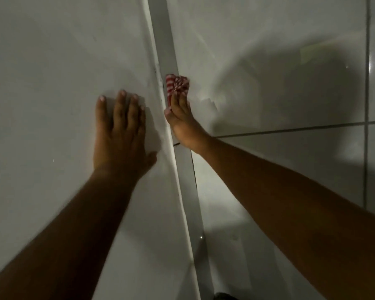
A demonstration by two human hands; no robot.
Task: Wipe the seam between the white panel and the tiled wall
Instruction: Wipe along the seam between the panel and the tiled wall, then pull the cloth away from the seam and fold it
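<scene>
A white panel (52,61) fills the left half of the view. Its edge meets the tiled wall (268,72) along a narrow grey seam (164,40) that runs from top centre down to the bottom. My left hand (121,131) lies flat on the panel, fingers spread, just left of the seam. My right hand (181,120) presses a bunched red-and-white striped cloth (177,85) into the seam, fingers pointing up. Dark specks mark the seam just above and left of the cloth.
Dark grout lines (290,129) cross the glossy white tiles on the right, one horizontal and one vertical near the right edge. My shadow falls across the tiles. A dark object (224,296) shows at the bottom edge.
</scene>
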